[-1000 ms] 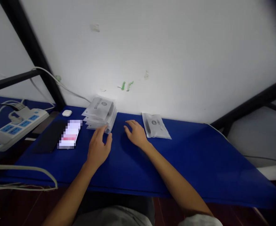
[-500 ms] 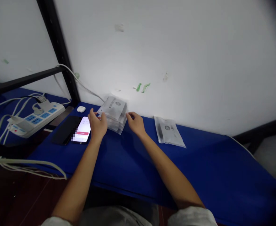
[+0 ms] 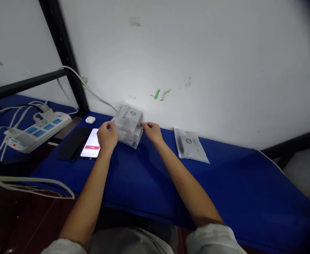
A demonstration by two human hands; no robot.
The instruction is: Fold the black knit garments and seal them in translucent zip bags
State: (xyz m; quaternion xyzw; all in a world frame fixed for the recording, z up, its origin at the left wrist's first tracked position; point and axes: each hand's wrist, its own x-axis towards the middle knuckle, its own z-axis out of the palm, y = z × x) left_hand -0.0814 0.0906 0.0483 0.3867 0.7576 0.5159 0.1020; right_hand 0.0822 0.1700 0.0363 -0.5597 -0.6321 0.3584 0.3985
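Note:
A stack of frosted plastic bags (image 3: 128, 118) with dark printed lettering lies against the wall, several bags high. At the stack's left edge, my left hand (image 3: 107, 135) is closed, thumb and fingertips pinching the corner of an upper bag. My right hand (image 3: 153, 132) pinches the right edge of the stack between thumb and forefinger; which layer it grips is hard to see. Apart from the stack, to the right, one more frosted plastic bag (image 3: 193, 146) lies flat with a dark item showing through.
Left of the stack lie a lit phone (image 3: 91, 146), a dark phone-like slab (image 3: 73, 143) and a small white case (image 3: 90, 120). A white power strip (image 3: 42, 130) with cables stands further left. A black metal post (image 3: 62, 42) rises behind. The tabletop (image 3: 155, 190) is blue.
My left hand's fingers have drawn in from spread to closed at the bag's left corner. My right fingertips have come together at the right edge. The view has shifted slightly.

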